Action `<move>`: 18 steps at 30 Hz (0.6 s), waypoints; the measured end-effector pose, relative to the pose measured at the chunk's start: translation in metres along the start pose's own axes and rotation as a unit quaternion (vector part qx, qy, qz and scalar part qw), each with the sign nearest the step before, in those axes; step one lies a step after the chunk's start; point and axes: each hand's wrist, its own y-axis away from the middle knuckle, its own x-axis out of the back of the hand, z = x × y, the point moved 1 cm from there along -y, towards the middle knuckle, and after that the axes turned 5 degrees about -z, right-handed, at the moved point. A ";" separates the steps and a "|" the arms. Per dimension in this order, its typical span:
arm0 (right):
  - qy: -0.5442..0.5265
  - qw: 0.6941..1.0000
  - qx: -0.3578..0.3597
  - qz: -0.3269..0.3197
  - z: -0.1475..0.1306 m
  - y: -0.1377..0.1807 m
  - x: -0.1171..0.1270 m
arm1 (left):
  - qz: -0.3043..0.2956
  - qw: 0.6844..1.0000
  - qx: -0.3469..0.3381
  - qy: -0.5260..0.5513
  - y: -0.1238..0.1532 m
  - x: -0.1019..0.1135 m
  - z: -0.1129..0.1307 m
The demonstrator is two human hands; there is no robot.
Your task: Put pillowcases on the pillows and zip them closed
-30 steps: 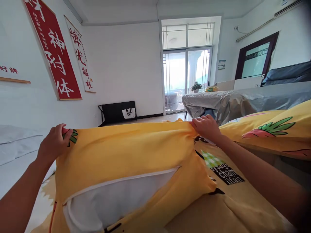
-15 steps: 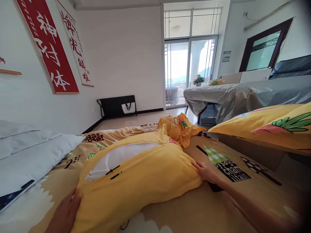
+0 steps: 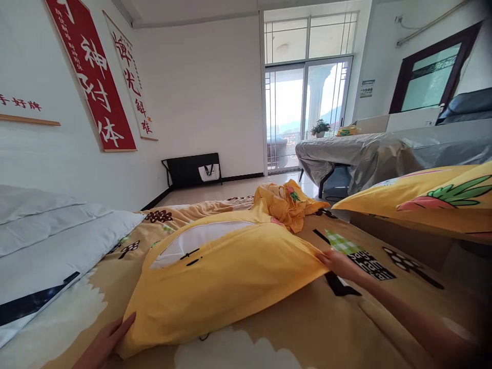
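Observation:
A pillow in a yellow pillowcase (image 3: 226,277) lies flat on the patterned bedsheet (image 3: 369,328), with the white pillow (image 3: 192,241) showing through the case's open slit. My left hand (image 3: 109,338) rests at the pillow's near left corner, fingers stretched against the fabric. My right hand (image 3: 340,264) pinches the pillowcase's right corner and pulls it taut. A crumpled yellow cloth (image 3: 288,202) lies just beyond the pillow.
A second yellow pillow with a carrot print (image 3: 423,197) sits at the right. White pillows (image 3: 49,241) are stacked at the left by the wall. A table under a grey cover (image 3: 369,154) and glass balcony doors (image 3: 303,118) stand farther back.
The pillow, held upright by its top edge a second ago, now lies flat on the bed. Both hands moved down to its near corners; the right hand now pulls the corner outward.

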 end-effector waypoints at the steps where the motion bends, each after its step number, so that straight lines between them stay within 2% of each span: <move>1: 0.009 1.000 0.003 0.002 0.003 0.000 0.008 | 0.011 1.000 -0.023 -0.018 0.001 0.004 -0.010; 3: 0.025 1.000 0.008 0.007 0.007 0.001 0.016 | 0.040 0.996 -0.063 -0.046 0.003 0.008 -0.032; 6: 0.050 0.999 0.007 0.003 0.008 0.003 0.006 | 0.090 0.988 -0.078 -0.103 0.011 0.002 -0.059; 8: 0.063 0.998 0.004 -0.007 0.007 0.007 -0.009 | 0.113 0.982 -0.060 -0.136 0.016 -0.006 -0.065; 10: 0.073 0.997 0.002 -0.013 0.001 0.010 -0.020 | 0.114 0.983 -0.040 -0.140 0.016 -0.012 -0.061; 12: 0.077 0.997 0.006 -0.007 -0.012 0.010 -0.019 | 0.097 0.987 -0.034 -0.125 0.011 -0.009 -0.043; 14: 0.076 0.997 0.017 0.016 -0.038 0.003 0.000 | 0.090 0.989 -0.039 -0.115 -0.001 0.010 -0.009; 16: 0.068 0.995 0.036 0.060 -0.076 -0.013 0.038 | 0.112 0.987 -0.045 -0.107 -0.016 0.045 0.038; 18: 0.053 0.988 0.057 0.133 -0.121 -0.033 0.090 | 0.216 0.973 -0.049 -0.067 -0.031 0.093 0.092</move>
